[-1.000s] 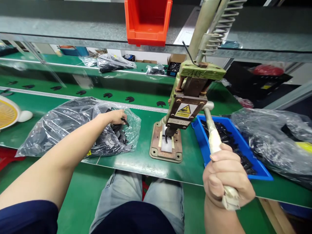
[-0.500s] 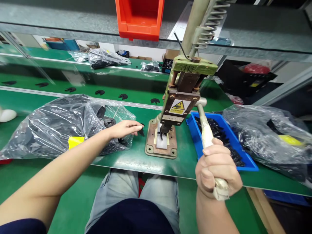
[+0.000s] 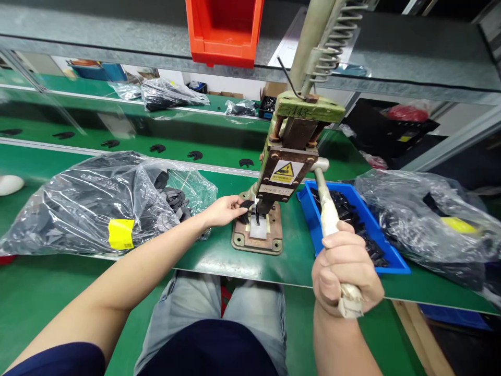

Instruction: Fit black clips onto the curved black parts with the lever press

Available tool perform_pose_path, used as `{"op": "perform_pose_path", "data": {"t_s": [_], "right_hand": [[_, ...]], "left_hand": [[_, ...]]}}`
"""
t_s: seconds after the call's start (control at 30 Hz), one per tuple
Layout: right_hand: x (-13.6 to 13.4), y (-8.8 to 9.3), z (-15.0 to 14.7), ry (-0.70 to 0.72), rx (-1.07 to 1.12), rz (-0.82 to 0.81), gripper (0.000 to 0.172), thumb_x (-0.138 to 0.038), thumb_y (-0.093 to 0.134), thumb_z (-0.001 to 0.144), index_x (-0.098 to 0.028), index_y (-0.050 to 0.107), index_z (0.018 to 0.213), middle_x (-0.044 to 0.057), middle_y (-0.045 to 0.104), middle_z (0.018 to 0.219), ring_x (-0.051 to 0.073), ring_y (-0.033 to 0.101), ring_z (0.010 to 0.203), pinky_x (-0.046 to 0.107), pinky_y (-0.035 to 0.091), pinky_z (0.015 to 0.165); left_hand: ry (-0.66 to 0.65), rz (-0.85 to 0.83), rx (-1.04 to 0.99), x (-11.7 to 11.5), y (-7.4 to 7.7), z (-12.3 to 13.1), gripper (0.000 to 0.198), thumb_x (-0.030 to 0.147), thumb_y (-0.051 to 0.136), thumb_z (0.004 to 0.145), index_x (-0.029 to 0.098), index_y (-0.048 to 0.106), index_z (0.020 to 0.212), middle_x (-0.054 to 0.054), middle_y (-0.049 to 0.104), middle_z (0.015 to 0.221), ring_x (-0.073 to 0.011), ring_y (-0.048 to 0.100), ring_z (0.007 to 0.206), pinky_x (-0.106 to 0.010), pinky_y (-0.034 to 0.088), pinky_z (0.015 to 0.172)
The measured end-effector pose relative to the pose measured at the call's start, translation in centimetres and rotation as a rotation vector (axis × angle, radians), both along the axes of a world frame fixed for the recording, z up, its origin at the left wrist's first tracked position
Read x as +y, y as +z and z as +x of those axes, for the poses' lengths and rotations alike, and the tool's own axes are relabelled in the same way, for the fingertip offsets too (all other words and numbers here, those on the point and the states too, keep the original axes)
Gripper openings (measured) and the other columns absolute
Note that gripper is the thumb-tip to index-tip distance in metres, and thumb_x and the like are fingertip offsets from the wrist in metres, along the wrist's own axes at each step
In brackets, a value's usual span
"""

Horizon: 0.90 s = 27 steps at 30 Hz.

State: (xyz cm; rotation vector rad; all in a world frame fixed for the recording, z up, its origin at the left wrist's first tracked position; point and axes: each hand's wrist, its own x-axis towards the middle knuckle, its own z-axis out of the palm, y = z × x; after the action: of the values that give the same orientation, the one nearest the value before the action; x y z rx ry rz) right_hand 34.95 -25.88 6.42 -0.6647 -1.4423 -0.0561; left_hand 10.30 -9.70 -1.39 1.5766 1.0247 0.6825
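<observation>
A small flat black part [image 3: 245, 208] is pinched between the fingertips of my left hand [image 3: 227, 210], at the left side of the press base. My right hand [image 3: 348, 271] is wrapped around the taped lever [image 3: 329, 209] of the green hand press [image 3: 289, 151]. Below the press ram, a pale metal plate [image 3: 258, 230] lies on the rusty base [image 3: 241, 243], with a slim dark piece standing at the tool. A clear plastic bag [image 3: 82, 203] full of dark parts lies to the left, under my left forearm's reach.
Right of the press stands a blue tray [image 3: 395, 261] of black pieces, with another plastic bag [image 3: 422, 219] beyond it. Several dark curved parts [image 3: 194, 155] lie in a row on the green strip behind. An orange bin [image 3: 223, 52] and shelf edge overhang the bench.
My left hand has moved right, carrying the black part from beside the bag to the press base next to the ram. My right hand keeps its grip on the lever, nearly unmoved.
</observation>
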Motion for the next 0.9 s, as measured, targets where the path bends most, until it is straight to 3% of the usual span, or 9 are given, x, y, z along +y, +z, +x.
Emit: {"op": "perform_pose_path", "data": {"t_s": [0.27,0.63,0.8,0.9], "right_hand": [[0.1,0.0,-0.1,0.011,0.005,0.007,0.022,-0.021,0.073,0.080,-0.023,0.057,0.064,-0.005,0.062,0.066,0.019,0.065,0.079,0.061,0.051,0.105],[0.0,-0.1,-0.1,-0.013,-0.003,-0.002,0.025,-0.024,0.072,0.083,-0.023,0.056,0.064,-0.004,0.061,0.065,0.019,0.065,0.077,0.058,0.053,0.105],[-0.1,0.2,-0.4,-0.023,0.015,0.002,0.026,-0.024,0.071,0.086,-0.023,0.056,0.065,-0.004,0.060,0.066,0.018,0.064,0.077,0.058,0.051,0.105],[-0.1,-0.1,-0.4,-0.024,0.014,0.004,0.026,-0.024,0.070,0.086,-0.023,0.055,0.065,-0.004,0.059,0.066,0.019,0.063,0.077,0.059,0.051,0.105]], "left_hand": [[0.015,0.000,0.045,0.6,-0.9,0.7,0.028,0.043,0.077,0.087,0.018,0.065,0.088,-0.001,0.069,0.073,-0.0133,0.065,0.063,-0.023,0.053,0.060],[0.036,-0.082,0.049,0.9,-0.5,1.4,0.026,0.036,0.082,0.085,0.016,0.067,0.085,0.000,0.069,0.071,-0.0101,0.063,0.056,-0.021,0.053,0.054],[0.011,-0.210,0.033,1.7,-0.2,1.9,0.040,0.037,0.088,0.081,0.017,0.055,0.070,0.003,0.062,0.059,-0.0095,0.062,0.052,-0.019,0.053,0.049],[-0.004,-0.295,0.077,2.1,0.2,2.1,0.040,0.037,0.091,0.078,0.016,0.057,0.072,0.001,0.066,0.060,-0.0095,0.063,0.049,-0.019,0.054,0.049]]}}
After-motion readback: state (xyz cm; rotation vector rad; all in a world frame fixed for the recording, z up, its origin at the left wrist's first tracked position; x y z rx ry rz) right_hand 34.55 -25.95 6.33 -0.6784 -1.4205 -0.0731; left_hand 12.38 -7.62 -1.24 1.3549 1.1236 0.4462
